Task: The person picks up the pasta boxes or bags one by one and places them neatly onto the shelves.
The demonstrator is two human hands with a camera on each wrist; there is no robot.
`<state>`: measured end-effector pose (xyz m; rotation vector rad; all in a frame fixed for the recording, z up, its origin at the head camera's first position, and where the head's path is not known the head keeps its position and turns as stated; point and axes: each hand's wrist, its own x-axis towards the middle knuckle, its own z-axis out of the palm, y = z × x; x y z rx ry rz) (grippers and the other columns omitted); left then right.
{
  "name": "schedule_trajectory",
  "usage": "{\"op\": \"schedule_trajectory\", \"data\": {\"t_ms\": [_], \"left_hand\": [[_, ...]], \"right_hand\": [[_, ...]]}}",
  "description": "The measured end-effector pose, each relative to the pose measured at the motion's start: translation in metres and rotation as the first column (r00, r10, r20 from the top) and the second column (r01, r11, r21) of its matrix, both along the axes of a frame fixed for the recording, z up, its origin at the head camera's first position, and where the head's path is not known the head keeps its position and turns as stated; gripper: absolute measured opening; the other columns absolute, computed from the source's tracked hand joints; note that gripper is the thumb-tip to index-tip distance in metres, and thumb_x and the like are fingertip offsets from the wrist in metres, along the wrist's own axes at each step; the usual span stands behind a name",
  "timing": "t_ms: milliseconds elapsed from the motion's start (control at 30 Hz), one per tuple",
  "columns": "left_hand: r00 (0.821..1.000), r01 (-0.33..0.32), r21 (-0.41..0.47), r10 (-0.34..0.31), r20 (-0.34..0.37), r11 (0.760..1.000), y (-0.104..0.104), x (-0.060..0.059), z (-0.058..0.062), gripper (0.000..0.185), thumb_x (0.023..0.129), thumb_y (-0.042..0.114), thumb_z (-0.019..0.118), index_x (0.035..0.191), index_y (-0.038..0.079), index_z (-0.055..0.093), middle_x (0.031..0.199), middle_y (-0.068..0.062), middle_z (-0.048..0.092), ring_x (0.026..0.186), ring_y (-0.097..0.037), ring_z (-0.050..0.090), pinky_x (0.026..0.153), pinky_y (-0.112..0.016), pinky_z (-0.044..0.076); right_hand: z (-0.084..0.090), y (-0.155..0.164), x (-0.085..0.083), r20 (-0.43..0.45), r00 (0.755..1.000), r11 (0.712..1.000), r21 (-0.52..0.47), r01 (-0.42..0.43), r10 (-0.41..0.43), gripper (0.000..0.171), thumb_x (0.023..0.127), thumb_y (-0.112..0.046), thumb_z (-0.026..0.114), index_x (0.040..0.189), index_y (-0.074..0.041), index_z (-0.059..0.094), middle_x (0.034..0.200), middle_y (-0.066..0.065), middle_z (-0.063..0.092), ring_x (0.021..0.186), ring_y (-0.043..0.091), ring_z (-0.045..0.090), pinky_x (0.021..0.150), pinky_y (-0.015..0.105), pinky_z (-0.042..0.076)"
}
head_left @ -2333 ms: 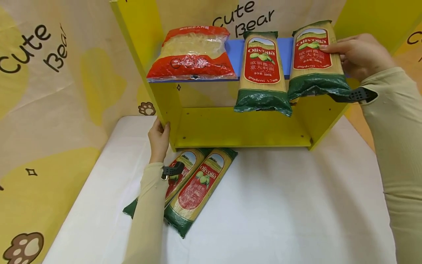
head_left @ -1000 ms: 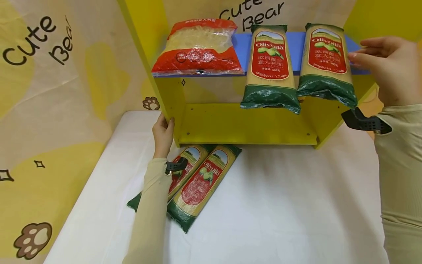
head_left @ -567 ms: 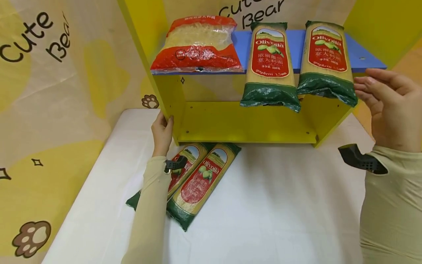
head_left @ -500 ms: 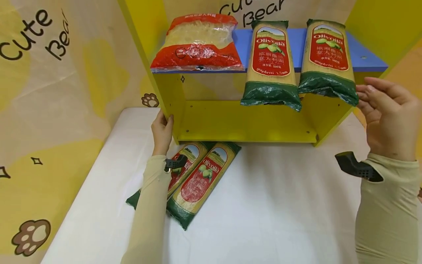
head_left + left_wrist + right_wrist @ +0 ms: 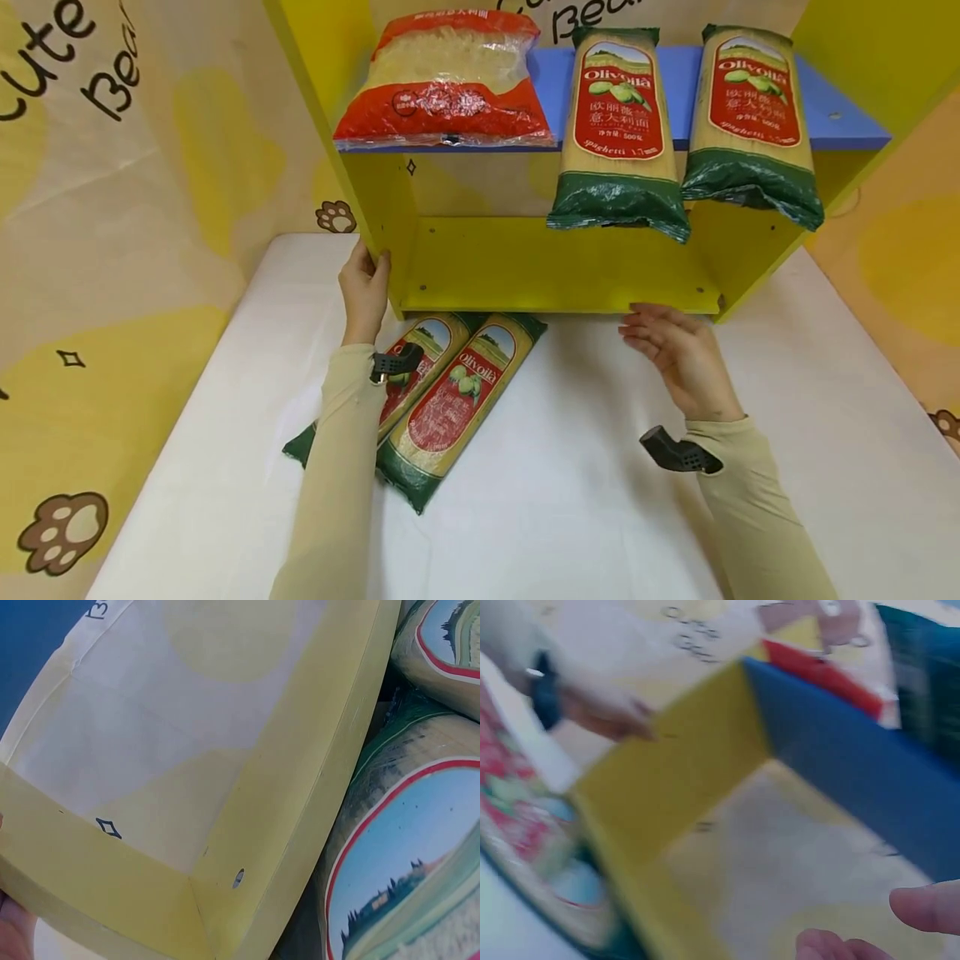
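Glossy plastic wraps four long spaghetti packs (image 5: 617,125) and one red noodle bag (image 5: 444,83); left hand (image 5: 364,287) grips the yellow shelf (image 5: 555,267), right hand (image 5: 678,354) fingers relaxed apart at centre frame.

We see a white bench (image 5: 600,500) set against a cream and yellow cloth backdrop (image 5: 150,183) printed with brown paw prints (image 5: 56,531) at 8 o'clock. "Cute Bear" lettering (image 5: 82,50) sits at 10 o'clock under even, soft light.

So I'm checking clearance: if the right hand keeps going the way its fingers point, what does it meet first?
Probably the shelf's bottom board: the right hand points at its front edge, fingertips almost there, though depth is unclear.
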<state>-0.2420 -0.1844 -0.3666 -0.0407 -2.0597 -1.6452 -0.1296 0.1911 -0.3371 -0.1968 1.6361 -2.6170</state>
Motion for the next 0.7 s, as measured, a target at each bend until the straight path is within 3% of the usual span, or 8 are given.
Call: {"op": "schedule_trajectory", "data": {"t_ms": [100,167,367,467,700], "left_hand": [[1.0,0.002,0.008,-0.002,-0.004,1.0,-0.001,-0.001,0.002,0.032,0.096,0.007,0.052,0.127,0.001,0.057,0.12,-0.015,0.062,0.106,-0.024,0.062,0.086,-0.028,0.051],[1.0,0.003,0.013,-0.003,0.001,1.0,-0.001,-0.001,0.003,0.033,0.096,0.006,0.052,0.128,0.002,0.056,0.121,-0.015,0.062,0.106,-0.024,0.061,0.087,-0.028,0.05],[0.999,0.026,0.039,-0.027,0.025,0.999,0.001,-0.003,0.001,0.034,0.096,0.002,0.05,0.13,-0.003,0.053,0.124,-0.02,0.058,0.111,-0.032,0.059,0.09,-0.032,0.049],[0.999,0.026,0.038,-0.027,0.021,0.999,0.002,-0.003,0.0,0.033,0.096,0.002,0.05,0.128,-0.003,0.054,0.123,-0.021,0.059,0.11,-0.031,0.059,0.09,-0.032,0.049],[1.0,0.018,0.029,-0.018,-0.024,0.999,0.001,0.0,0.0,0.031,0.096,0.006,0.052,0.126,0.001,0.057,0.12,-0.017,0.062,0.107,-0.026,0.062,0.088,-0.03,0.05]], "right_hand": [[-0.021,-0.022,-0.001,0.079,0.994,0.989,0.124,-0.083,0.073,0.018,0.098,-0.006,0.048,0.106,-0.001,0.064,0.099,0.009,0.067,0.092,0.021,0.066,0.085,0.029,0.052],[-0.034,-0.038,0.0,0.145,0.982,0.975,0.165,-0.148,0.124,0.02,0.098,-0.006,0.048,0.11,0.004,0.06,0.098,0.008,0.068,0.091,0.021,0.066,0.085,0.031,0.052],[-0.068,-0.079,0.005,0.33,0.911,0.942,0.136,-0.306,0.248,0.035,0.096,-0.007,0.049,0.119,0.02,0.047,0.099,0.012,0.067,0.09,0.02,0.066,0.087,0.034,0.051],[-0.078,-0.089,0.008,0.356,0.896,0.933,0.14,-0.331,0.265,0.037,0.096,-0.007,0.049,0.12,0.02,0.045,0.102,0.016,0.066,0.091,0.02,0.066,0.087,0.034,0.052],[-0.083,-0.1,0.01,0.375,0.888,0.923,0.165,-0.346,0.266,0.038,0.096,-0.008,0.047,0.121,0.02,0.043,0.106,0.022,0.065,0.091,0.021,0.066,0.087,0.035,0.051]]}}
